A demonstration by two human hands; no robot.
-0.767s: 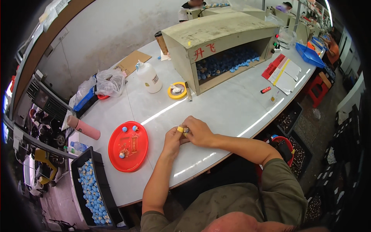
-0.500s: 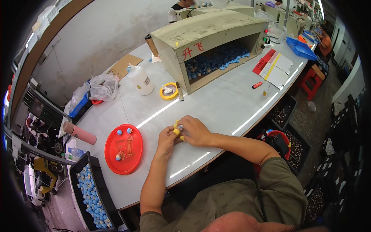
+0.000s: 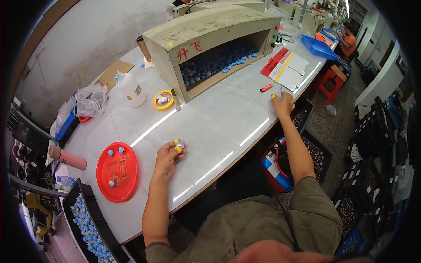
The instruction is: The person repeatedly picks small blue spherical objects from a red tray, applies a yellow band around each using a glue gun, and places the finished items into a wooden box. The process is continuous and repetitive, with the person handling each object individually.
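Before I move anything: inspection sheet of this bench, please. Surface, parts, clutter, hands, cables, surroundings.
Surface: glossy grey tabletop, streaked with light reflections.
Job's things: blue-and-white ball piece in hand; three similar pieces on the round red tray; more in the black bin and beige box.
Clutter: white plastic bottle, yellow tape roll, pink tumbler, red-and-white cardboard.
Hands: left hand pinches the ball piece; right hand near the cardboard, grip unclear.
Cables: dark cord across the wearer's front.
Surroundings: red stool, person in orange.

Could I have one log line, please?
left hand: holding small round blue-white piece; right hand: grip unclear, near red cylinder; round red tray: three blue pieces
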